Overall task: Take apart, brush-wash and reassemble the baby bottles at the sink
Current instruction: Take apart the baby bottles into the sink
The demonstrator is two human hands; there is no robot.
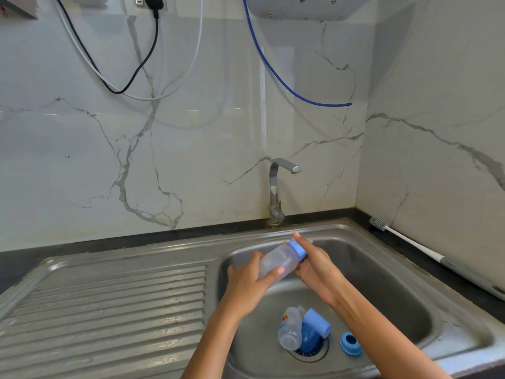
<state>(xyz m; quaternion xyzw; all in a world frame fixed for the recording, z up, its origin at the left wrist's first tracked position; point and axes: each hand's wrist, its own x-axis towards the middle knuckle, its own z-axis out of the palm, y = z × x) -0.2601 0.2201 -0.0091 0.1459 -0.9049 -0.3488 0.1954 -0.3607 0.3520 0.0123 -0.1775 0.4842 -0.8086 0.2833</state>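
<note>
Left hand [247, 280] is gripping the bottle [278, 261] body, right hand [314, 265] is gripping its blue collar [298, 250]. They are hovering mid-frame above the sink [388, 299] basin, inside its rim.

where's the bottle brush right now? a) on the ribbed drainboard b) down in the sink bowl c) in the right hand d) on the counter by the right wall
d: the bottle brush lies on the dark counter against the right wall, outside the sink, while the left hand and right hand both hold the bottle with the blue ring.
</note>
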